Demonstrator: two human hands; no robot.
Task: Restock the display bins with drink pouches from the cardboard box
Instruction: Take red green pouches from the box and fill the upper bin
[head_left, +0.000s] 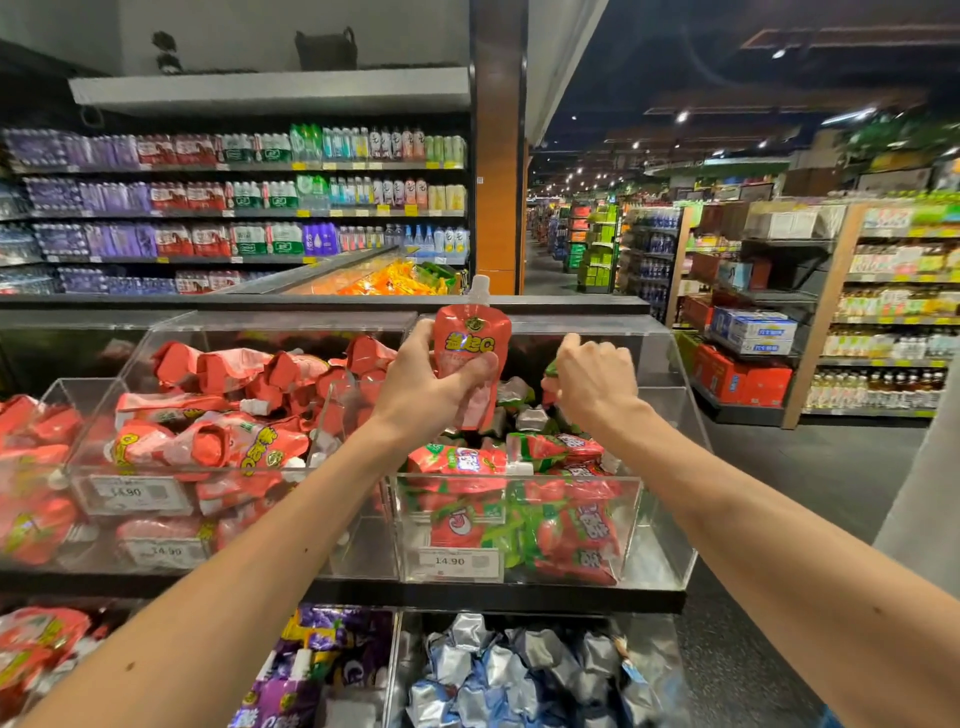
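Note:
My left hand (426, 379) grips a red drink pouch (470, 343) with a white cap, holding it upright above the right clear bin (670, 530). That bin holds several red-and-green pouches (519, 462). My right hand (592, 379) reaches into the back of the same bin, its fingers curled round a pouch with a green edge (550, 371). The clear bin to the left (104, 415) is piled with red pouches (234, 431). No cardboard box is in view.
Lower bins hold purple pouches (322, 670) and silver-blue pouches (509, 670). Price tags (451, 562) sit on the bin fronts. Drink shelves (234, 208) stand behind the display. An aisle floor (779, 467) with stocked shelving (883, 312) opens to the right.

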